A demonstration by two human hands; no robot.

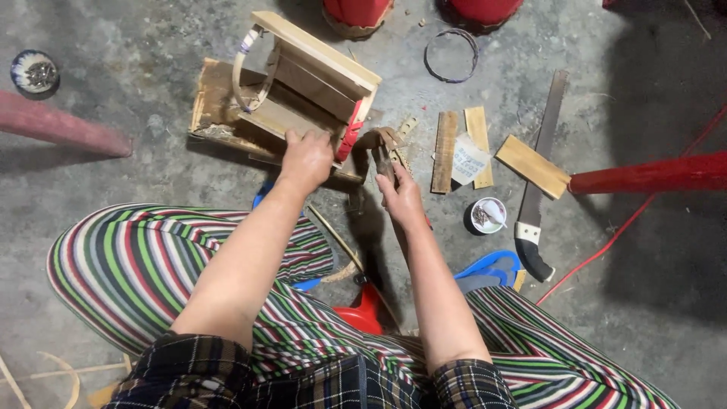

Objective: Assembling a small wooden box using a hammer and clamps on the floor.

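A small wooden frame box (314, 83) of pale slats lies tilted on a rough board (216, 102) on the concrete floor, with a bent hoop at its left end and a red strip at its right end. My left hand (305, 157) presses down on the near edge of this frame. My right hand (400, 193) grips a dark metal tool (385, 157), likely pliers, whose tip meets a thin curved strip beside the red end of the frame.
Loose wood slats (445, 151) and a paper scrap lie right of the frame. A hand saw (539, 178) lies beside a wood block (532, 165). A small tin of nails (485, 215) stands near my right knee. A wire ring (451, 54) lies farther off. Red legs (651, 174) flank the spot.
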